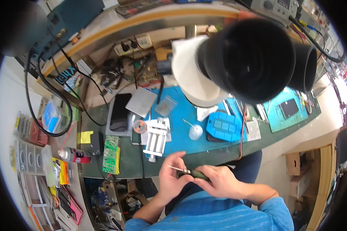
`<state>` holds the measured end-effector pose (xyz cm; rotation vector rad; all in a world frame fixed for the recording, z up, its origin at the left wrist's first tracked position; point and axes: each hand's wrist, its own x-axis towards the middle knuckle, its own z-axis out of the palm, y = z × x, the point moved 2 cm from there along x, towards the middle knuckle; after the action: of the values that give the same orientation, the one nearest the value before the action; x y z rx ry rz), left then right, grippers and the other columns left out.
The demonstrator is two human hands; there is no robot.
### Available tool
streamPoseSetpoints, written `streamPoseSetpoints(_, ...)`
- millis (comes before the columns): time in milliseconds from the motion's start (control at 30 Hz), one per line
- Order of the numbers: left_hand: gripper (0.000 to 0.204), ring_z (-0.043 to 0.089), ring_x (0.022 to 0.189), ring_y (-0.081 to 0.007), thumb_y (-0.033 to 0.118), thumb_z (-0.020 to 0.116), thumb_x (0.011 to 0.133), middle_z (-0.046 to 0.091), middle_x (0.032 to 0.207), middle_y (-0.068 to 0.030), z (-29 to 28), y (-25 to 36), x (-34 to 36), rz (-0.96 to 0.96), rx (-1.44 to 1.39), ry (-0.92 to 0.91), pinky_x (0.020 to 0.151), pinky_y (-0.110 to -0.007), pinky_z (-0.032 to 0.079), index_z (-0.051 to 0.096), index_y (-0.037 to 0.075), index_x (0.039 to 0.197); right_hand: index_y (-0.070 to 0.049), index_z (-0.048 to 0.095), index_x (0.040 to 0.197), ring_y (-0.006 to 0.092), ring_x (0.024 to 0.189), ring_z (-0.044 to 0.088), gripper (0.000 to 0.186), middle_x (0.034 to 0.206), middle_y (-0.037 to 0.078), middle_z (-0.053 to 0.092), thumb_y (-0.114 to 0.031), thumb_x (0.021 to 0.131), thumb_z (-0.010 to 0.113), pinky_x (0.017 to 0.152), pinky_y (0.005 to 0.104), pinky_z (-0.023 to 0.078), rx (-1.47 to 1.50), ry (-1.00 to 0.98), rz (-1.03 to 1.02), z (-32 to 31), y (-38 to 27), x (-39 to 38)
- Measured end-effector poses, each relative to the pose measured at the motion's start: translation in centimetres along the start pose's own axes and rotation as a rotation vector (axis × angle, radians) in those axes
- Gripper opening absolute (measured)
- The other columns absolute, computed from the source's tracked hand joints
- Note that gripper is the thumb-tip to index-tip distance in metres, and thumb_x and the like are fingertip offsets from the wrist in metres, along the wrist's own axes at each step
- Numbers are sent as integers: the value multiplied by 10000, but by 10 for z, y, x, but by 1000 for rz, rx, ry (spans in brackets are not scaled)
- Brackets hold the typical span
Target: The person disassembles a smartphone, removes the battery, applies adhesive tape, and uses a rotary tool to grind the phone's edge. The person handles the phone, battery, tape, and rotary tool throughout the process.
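In front of my body, near the bench's front edge, both hands meet at a slim tool with a dark green handle (199,174) and a thin metal tip pointing left. My right hand (221,181) wraps round the handle. My left hand (170,181) is curled about the collar end, its thumb against the tool and its index finger raised. Whether the tool is a screwdriver or a blade is too small to tell. Beyond my left hand stands a silver clamping vice (157,139). A clear dropper bottle (196,132) sits on the blue mat (181,148).
A microscope (204,77) with large black eyepieces overhangs the bench. Right of the bottle sits a blue compartment tray (224,128), with a red cable (242,142) beside it. At left are a green circuit board (110,153), a spray can (76,154) and a dark phone (120,109).
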<state>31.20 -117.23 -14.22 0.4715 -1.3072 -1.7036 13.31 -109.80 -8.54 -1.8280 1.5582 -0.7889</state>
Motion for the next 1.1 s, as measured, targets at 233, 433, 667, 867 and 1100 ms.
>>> streamPoseSetpoints(233, 621, 636, 1130, -139, 27, 719, 986, 659, 1216, -104, -6, -2, -2, -14, 20, -20, 941, -292, 540, 451, -21, 1544, -7, 669, 1092, 376, 694, 708, 334, 866, 161, 717, -326, 999, 707, 593, 448, 570, 17, 46, -5, 0, 2, -2)
streamPoseSetpoints(433, 679, 634, 1114, -157, 63, 749, 969, 648, 1203, -99, -3, 3, -2, -139, -53, 31, 953, -309, 530, 427, -17, 1561, -14, 650, 1039, 373, 679, 703, 329, 841, 153, 705, -338, 1005, 699, 575, 450, 566, -8, 78, 7, -3, 2, -3)
streamPoseSetpoints(667, 698, 618, 975, -136, 128, 789, 953, 646, 1116, -74, 7, 9, 3, -135, -7, 98, 877, -316, 524, 457, -15, 1551, -23, 631, 1012, 381, 675, 699, 326, 841, 155, 701, -345, 1014, 686, 569, 460, 563, -16, 83, 12, -1, 2, -6)
streamPoseSetpoints(867, 733, 618, 1064, -149, 117, 793, 957, 633, 1149, -73, 2, 6, 3, -118, -67, 45, 924, -300, 515, 425, -6, 1579, -25, 622, 993, 387, 671, 698, 337, 833, 155, 698, -356, 1018, 679, 569, 464, 562, -9, 77, 11, -3, -1, -6)
streamPoseSetpoints(1100, 728, 621, 1164, -188, 104, 773, 968, 636, 1238, -115, 8, 7, 7, -134, -131, 43, 993, -324, 509, 407, -7, 1588, -13, 654, 1045, 375, 689, 708, 339, 854, 160, 711, -347, 1011, 696, 595, 447, 572, -34, 58, 31, -3, -1, -7)
